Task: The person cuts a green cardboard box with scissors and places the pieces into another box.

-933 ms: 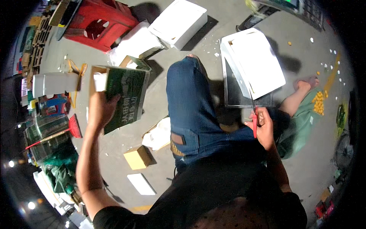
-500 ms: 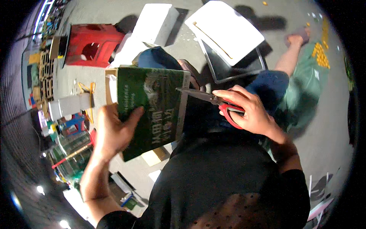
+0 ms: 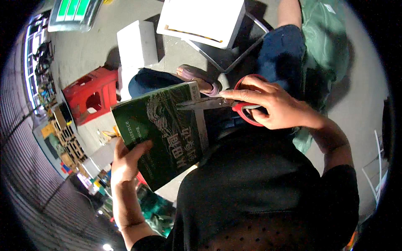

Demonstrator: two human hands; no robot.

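Observation:
My left hand [image 3: 127,162] grips a dark green printed cardboard box [image 3: 167,129] at its left edge, the thumb lying on the front face. The box is tilted in front of my lap. In my right hand [image 3: 278,104] is a pair of scissors [image 3: 245,113] with red handles, fingers through and around the loops and the index finger stretched along the pivot. The scissor blades [image 3: 201,103] point left and lie over the upper right part of the box face, across its pale side strip. Whether the blades touch the box cannot be told.
Beyond the box stand a red plastic stool [image 3: 90,98], a white foam block [image 3: 138,44] and a larger white foam box [image 3: 203,19] on a metal-rimmed platform. A green sack [image 3: 324,46] lies by my right leg. A panel with green displays [image 3: 73,14] is at the upper left.
The view has shifted, and the box now leans more to one side. The scissor blades reach further left over the box face. Both hands keep their holds.

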